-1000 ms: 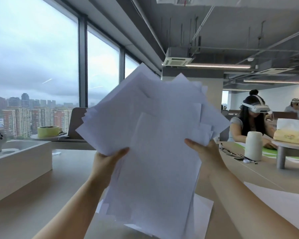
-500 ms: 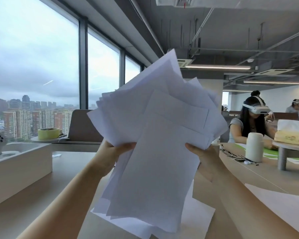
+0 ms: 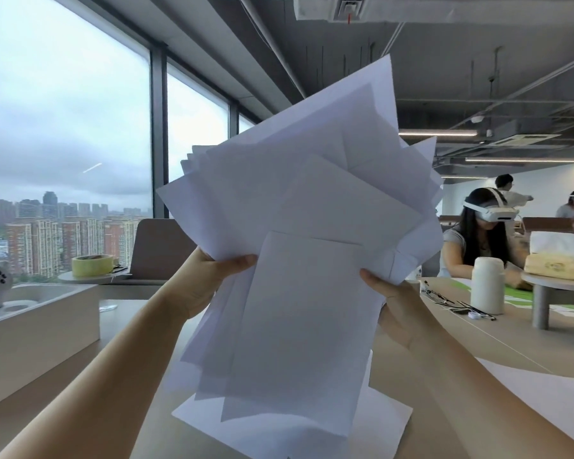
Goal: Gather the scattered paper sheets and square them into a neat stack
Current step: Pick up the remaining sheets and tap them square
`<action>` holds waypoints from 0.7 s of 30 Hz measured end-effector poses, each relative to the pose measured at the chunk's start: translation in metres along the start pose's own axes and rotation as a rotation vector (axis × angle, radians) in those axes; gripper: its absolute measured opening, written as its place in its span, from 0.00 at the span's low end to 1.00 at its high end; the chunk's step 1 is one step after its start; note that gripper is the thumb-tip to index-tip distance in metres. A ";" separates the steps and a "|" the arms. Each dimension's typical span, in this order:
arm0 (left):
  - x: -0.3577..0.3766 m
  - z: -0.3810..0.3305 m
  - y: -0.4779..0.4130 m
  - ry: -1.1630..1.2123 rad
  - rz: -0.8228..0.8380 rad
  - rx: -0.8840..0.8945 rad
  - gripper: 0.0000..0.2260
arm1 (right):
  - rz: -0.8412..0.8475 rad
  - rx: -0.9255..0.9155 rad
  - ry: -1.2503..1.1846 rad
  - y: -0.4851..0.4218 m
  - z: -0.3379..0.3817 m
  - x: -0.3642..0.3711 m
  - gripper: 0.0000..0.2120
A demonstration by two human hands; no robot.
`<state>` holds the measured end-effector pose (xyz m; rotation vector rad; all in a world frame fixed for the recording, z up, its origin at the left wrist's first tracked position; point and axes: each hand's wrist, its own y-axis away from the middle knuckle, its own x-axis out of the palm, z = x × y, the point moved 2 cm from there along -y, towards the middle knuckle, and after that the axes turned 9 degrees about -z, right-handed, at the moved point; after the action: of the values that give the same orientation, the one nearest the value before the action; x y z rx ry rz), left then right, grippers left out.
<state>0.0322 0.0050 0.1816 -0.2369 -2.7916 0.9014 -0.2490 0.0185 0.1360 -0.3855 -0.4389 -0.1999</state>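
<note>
1. At the lower left of the frame a long white box (image 3: 40,326) sat on the beige table (image 3: 511,346). A yellow-green roll of tape (image 3: 92,265) stood behind it by the window.
2. The left hand (image 3: 209,279) gripped the left edge of the loose white paper sheets (image 3: 305,260). Its thumb lay across the front and its other fingers were hidden behind.
3. The sheets were held up off the table in the centre of the frame. They were fanned unevenly, with corners jutting out at the top and right and staggered lower edges.
4. Under them, at lower centre, a single flat white sheet (image 3: 385,422) lay on the table.
5. The right hand (image 3: 395,309) grasped the bundle's right edge, thumb on the front.
6. At the right a white cylindrical bottle (image 3: 487,289) stood on the table near a seated person in a white headset (image 3: 471,240).
</note>
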 end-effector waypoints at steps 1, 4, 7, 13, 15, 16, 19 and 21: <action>0.000 0.000 0.001 0.000 -0.007 -0.013 0.19 | 0.005 0.008 0.011 0.000 0.000 0.001 0.14; 0.001 0.001 0.004 0.016 -0.014 -0.070 0.17 | -0.002 0.037 0.042 0.000 -0.001 0.002 0.10; 0.001 0.008 0.008 0.023 -0.045 -0.136 0.14 | -0.050 0.108 0.045 0.000 -0.006 0.002 0.07; -0.009 0.025 0.014 0.014 -0.102 -0.215 0.15 | -0.069 0.228 0.119 0.002 -0.020 -0.002 0.07; -0.014 0.030 0.013 0.010 -0.122 -0.256 0.14 | -0.100 0.207 0.140 -0.001 -0.023 -0.002 0.07; -0.015 0.032 0.013 0.009 -0.136 -0.278 0.14 | -0.122 0.188 0.161 -0.002 -0.023 0.000 0.06; -0.020 0.041 0.009 -0.015 -0.218 -0.345 0.15 | -0.176 0.077 0.253 -0.009 -0.021 0.006 0.07; -0.023 0.051 0.009 -0.037 -0.273 -0.388 0.14 | -0.196 0.055 0.309 -0.016 -0.023 0.007 0.10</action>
<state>0.0429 -0.0211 0.1327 0.1065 -2.9139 0.3031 -0.2385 -0.0062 0.1257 -0.2515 -0.1761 -0.4308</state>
